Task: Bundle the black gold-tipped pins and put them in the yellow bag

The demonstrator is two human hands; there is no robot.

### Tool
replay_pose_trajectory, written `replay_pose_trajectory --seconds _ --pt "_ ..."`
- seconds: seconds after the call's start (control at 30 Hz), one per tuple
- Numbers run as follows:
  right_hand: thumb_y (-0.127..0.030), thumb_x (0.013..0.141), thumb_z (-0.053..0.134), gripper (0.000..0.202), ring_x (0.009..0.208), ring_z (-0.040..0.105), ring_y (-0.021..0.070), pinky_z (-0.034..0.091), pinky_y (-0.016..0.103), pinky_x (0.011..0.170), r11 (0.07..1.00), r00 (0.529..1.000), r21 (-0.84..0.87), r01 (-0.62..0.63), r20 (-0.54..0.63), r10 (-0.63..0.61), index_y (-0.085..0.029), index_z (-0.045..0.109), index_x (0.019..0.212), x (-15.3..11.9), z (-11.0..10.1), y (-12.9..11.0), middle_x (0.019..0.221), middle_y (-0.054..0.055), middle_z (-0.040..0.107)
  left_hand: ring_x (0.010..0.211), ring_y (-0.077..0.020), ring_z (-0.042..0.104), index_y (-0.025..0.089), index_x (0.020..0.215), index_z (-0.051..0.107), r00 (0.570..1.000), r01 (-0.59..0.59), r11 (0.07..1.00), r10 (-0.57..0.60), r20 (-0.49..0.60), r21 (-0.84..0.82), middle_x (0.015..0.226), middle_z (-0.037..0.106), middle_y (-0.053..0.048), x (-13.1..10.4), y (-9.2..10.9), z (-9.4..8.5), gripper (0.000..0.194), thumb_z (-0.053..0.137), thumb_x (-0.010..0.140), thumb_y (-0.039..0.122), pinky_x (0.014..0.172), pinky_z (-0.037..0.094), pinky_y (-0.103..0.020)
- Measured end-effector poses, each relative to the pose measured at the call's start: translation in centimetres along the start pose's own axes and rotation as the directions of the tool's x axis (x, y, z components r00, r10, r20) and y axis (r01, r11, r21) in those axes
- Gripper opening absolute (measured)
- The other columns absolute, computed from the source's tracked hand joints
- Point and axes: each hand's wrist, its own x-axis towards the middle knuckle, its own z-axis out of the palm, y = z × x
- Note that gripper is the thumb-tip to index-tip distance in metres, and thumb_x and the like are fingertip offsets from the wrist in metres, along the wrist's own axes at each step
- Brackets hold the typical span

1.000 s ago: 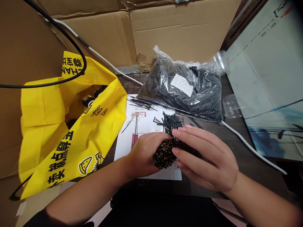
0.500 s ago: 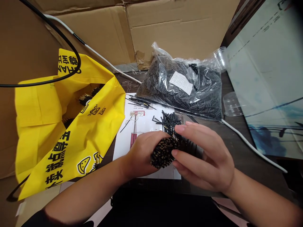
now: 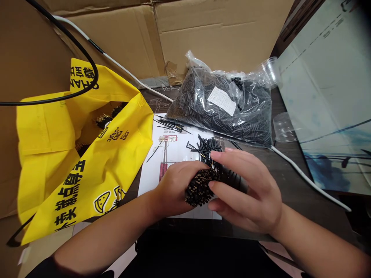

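My left hand point(image 3: 176, 185) is wrapped round a thick bundle of black wires point(image 3: 201, 189), whose brass-coloured ends face me. Against the right side of this bundle my right hand point(image 3: 249, 189) rests its fingertips, with its fingers curved and spread apart. Just beyond the hands lies a pile of short black wires point(image 3: 209, 148) on a printed sheet of paper point(image 3: 147, 173). A smaller group of thin black wires point(image 3: 171, 125) is on the sheet's far end. The far part of the held bundle is hidden by my hands.
A clear plastic bag point(image 3: 199, 88) full of short black tubes stands at the back. On the left, a yellow bag point(image 3: 127, 162) holds more wire bundles. Clear plastic cups point(image 3: 285, 127) lie at the right. A white cable point(image 3: 313, 177) crosses the dark table; cardboard point(image 3: 217, 34) stands behind.
My right hand has shifted slightly left, its fingertips now a little further over the bundle's ends. My left hand keeps its hold almost unmoved.
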Motion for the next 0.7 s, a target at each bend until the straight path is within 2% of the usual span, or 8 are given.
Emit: replay_pose_trajectory --seconds 0.1,0.17,0.23,0.33,0.47,0.6,0.7 --pt "-0.039 0.098 0.064 0.022 0.126 0.062 0.0332 0.055 0.057 0.104 0.999 0.999 -0.022 -0.025 0.026 0.025 -0.019 0.067 0.108 0.1 0.5 0.1 0.143 0.019 0.06 0.076 -0.0185 0.071 0.019 0.102 0.063 0.994 0.103 0.99 -0.101 0.028 -0.092 0.087 0.074 -0.006 0.1 -0.3 0.3 0.036 0.077 0.085 0.047 0.067 0.058 -0.031" --pt "-0.044 0.098 0.064 0.029 0.126 0.062 0.035 0.054 0.056 0.103 0.999 0.998 -0.047 -0.023 0.057 0.025 -0.018 0.067 0.11 0.4 0.7 0.2 0.144 0.021 0.059 0.066 -0.0154 0.065 0.019 0.088 0.061 0.983 0.182 0.975 -0.18 0.022 -0.13 0.077 0.07 -0.003 0.1 -0.6 0.4 0.034 0.078 0.084 0.048 0.06 0.054 -0.029" --pt "-0.049 0.097 0.064 0.034 0.123 0.062 0.0354 0.054 0.055 0.101 0.998 0.996 -0.064 -0.007 0.092 0.013 -0.018 0.067 0.111 0.9 1.0 0.3 0.144 0.021 0.06 0.064 -0.0146 0.062 0.019 0.081 0.057 0.969 0.246 0.965 -0.244 0.03 -0.096 0.073 0.067 -0.001 -0.1 -0.9 0.4 0.035 0.079 0.082 0.045 0.057 0.053 -0.028" --pt "-0.052 0.097 0.064 0.038 0.116 0.064 0.0346 0.055 0.052 0.098 0.997 0.99 -0.064 0.04 0.141 -0.03 -0.016 0.067 0.109 1.5 1.5 0.4 0.141 0.022 0.063 0.068 -0.0164 0.066 0.018 0.084 0.059 0.947 0.306 0.952 -0.304 0.102 -0.001 0.078 0.071 -0.003 -0.6 -1.2 0.1 0.028 0.077 0.084 0.04 0.061 0.056 -0.029" --pt "-0.05 0.098 0.061 0.038 0.11 0.066 0.0321 0.057 0.048 0.092 0.997 0.989 -0.043 0.07 0.136 -0.063 -0.015 0.066 0.11 1.5 2.3 0.3 0.135 0.021 0.067 0.077 -0.0176 0.072 0.017 0.092 0.062 0.962 0.259 0.966 -0.259 0.085 0.006 0.088 0.076 -0.005 -1.1 -1.4 -0.2 0.018 0.073 0.087 0.031 0.07 0.061 -0.029" --pt "-0.048 0.1 0.06 0.035 0.11 0.066 0.0285 0.057 0.047 0.097 0.993 0.989 -0.034 0.11 0.106 -0.106 -0.015 0.066 0.112 1.0 2.9 0.2 0.133 0.019 0.069 0.084 -0.0204 0.075 0.018 0.101 0.065 0.97 0.223 0.975 -0.219 0.108 -0.025 0.095 0.078 -0.006 -1.6 -1.7 -0.4 0.026 0.078 0.082 0.03 0.074 0.063 -0.031" --pt "-0.048 0.098 0.062 0.037 0.111 0.066 0.0279 0.057 0.047 0.099 0.993 0.987 -0.023 0.116 0.115 -0.112 -0.014 0.066 0.111 1.0 3.1 0.1 0.131 0.019 0.07 0.084 -0.0207 0.075 0.018 0.099 0.066 0.97 0.191 0.981 -0.192 0.15 0.025 0.093 0.077 -0.006 -1.9 -2.2 -0.6 0.023 0.077 0.083 0.03 0.076 0.063 -0.032"
